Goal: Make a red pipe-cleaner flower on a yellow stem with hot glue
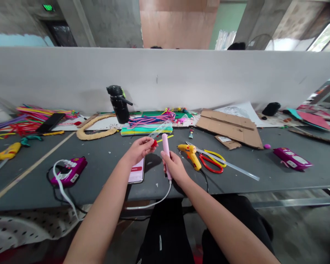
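Observation:
My left hand (139,149) pinches a small fuzzy red piece (154,143) between thumb and fingertips. Wrapped in my right hand (177,169) is a slim pink wand (165,143), perhaps a mini hair straightener, held upright with a white cord leaving its lower end. The red piece is just left of the wand, apart from it. Beneath my left wrist lies a phone (138,176) with a lit screen, partly covered. A clear ruler (160,129) and a bundle of pipe cleaners (145,129) lie beyond my hands.
To the right are a yellow glue gun (191,154), red-and-yellow-handled scissors (214,169) and a clear glue stick (243,170). Cardboard (233,128) lies behind them. A black bottle (120,106) stands before the partition (181,77). Purple power strips (71,171) sit left and right.

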`<state>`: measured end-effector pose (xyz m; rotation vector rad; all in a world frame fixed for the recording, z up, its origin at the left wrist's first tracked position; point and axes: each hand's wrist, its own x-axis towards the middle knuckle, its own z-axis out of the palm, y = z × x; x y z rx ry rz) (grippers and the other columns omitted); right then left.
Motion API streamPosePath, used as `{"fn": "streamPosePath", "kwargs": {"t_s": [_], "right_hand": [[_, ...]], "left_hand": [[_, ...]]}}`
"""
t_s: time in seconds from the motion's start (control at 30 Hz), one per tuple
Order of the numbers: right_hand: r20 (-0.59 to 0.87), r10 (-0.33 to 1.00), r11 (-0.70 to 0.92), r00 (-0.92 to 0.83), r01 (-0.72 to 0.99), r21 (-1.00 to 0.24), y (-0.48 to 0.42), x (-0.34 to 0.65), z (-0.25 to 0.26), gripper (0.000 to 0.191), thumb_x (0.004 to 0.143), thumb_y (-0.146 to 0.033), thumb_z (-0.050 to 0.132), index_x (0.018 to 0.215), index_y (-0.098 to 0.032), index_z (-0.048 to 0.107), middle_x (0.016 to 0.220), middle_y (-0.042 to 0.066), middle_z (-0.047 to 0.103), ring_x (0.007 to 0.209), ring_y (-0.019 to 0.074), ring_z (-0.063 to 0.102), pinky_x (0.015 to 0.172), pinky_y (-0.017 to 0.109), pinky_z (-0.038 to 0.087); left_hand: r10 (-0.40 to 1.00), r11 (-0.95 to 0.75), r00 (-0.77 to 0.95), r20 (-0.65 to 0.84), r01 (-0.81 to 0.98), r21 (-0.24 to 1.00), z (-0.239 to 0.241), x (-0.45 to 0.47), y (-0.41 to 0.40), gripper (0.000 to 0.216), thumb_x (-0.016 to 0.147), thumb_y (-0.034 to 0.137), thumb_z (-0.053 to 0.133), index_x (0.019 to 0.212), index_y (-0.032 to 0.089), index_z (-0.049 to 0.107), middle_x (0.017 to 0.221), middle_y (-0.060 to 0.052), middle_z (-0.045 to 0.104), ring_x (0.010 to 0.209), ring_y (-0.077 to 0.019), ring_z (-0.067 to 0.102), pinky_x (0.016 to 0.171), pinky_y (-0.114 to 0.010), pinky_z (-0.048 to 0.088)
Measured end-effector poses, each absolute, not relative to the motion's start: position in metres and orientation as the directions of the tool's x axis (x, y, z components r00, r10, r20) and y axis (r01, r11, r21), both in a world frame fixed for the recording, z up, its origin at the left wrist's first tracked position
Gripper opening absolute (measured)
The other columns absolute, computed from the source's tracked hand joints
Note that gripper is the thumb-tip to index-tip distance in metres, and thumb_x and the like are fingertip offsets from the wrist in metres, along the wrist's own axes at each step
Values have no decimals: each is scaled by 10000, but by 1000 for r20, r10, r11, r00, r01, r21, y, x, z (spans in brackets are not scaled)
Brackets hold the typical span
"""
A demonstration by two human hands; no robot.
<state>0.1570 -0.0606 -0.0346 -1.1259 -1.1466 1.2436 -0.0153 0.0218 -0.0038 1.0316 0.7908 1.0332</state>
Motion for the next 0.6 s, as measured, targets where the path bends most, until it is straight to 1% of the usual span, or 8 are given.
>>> {"fn": "streamPosePath", "kwargs": {"t_s": [0.17, 0.33, 0.5, 0.6], "right_hand": [[5, 999, 1, -39, -117, -993, -61, 157, -32, 484, 893, -680, 550, 824, -202, 520, 613, -62, 502, 466, 91, 503, 412, 201, 396], [22, 999, 19, -28, -100, -995, -61, 157, -34, 494, 880, -694, 563, 820, -206, 521, 571, -65, 494, 444, 101, 494, 411, 213, 397], [22, 1000, 20, -12, -130, -991, -60, 156, -37, 495, 847, -686, 632, 811, -208, 505, 588, -71, 486, 434, 80, 458, 412, 206, 384], [13, 1000, 13, 4, -141, -990, -61, 155, -34, 502, 841, -689, 634, 814, -201, 519, 612, -66, 491, 437, 73, 463, 410, 199, 380]], "left_hand": [[943, 151, 329, -44, -309, 939, -6, -16, 22, 371, 637, 311, 949, 896, 142, 745, 824, -28, 739, 733, -134, 716, 747, -259, 581], [943, 146, 330, -40, -304, 941, -8, -15, 22, 379, 638, 313, 949, 900, 132, 744, 835, -37, 740, 736, -133, 714, 755, -269, 585], [941, 148, 336, -43, -293, 945, -7, -16, 21, 367, 647, 311, 944, 901, 133, 748, 858, -37, 745, 754, -140, 727, 764, -271, 588], [939, 145, 341, -40, -289, 946, -6, -16, 22, 353, 655, 314, 939, 901, 141, 755, 856, -30, 746, 748, -132, 724, 764, -263, 587]]}}
